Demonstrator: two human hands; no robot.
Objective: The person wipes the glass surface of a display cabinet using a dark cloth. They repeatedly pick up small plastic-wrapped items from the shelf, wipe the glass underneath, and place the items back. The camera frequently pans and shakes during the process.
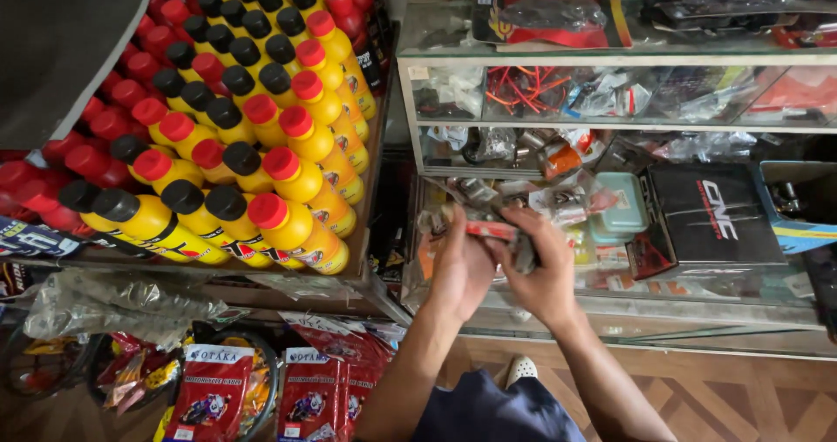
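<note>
Just what the two hands hold is hard to make out — a small flat packet [491, 230], red and clear, mostly hidden behind the fingers, with a dark piece hanging at its right end. It sits just above the middle of the frame, pinched between the left hand [462, 268], curled on its left end, and the right hand [545, 272], closed over its right end, both forearms rising from the bottom edge with palms turned away. Behind them stands a glass display case [610, 58] crowded with bagged parts, and to the upper left a rack of yellow bottles [288, 224] with red and black caps.
</note>
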